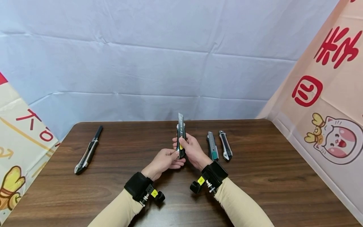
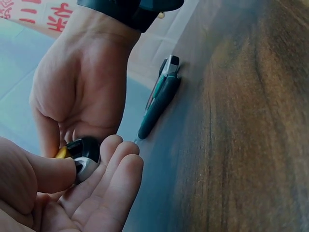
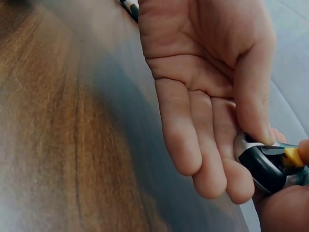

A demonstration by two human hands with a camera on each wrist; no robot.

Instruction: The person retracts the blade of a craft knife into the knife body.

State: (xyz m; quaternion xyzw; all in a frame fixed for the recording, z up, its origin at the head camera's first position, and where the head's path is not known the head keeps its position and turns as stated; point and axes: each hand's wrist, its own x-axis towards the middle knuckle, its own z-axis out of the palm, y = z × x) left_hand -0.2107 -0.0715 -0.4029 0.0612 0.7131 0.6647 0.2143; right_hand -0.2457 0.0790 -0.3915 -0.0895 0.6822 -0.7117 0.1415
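Left fingers: the butt end of the utility knife (image 2: 83, 160) is pinched by the left hand (image 1: 164, 160) between thumb and curled fingers (image 2: 113, 179), narrow and closed on it.
Right fingers: the knife body is gripped by the right hand (image 1: 192, 149), thumb (image 3: 251, 104) laid along it and the other fingers only loosely bent behind it.
Knife position: it is held nearly upright above the middle of the table (image 1: 269, 176), tip away from the person.
Blade: a blade appears to be extended at the top, though this cannot be told for certain.
Risk: a slip could be caused by the light two-finger pinch at the butt; a cut could follow if a thumb is run toward the tip.
Surroundings: two more knives (image 1: 219, 146) lie just right of the hands, a third (image 1: 88, 151) well apart at the left.
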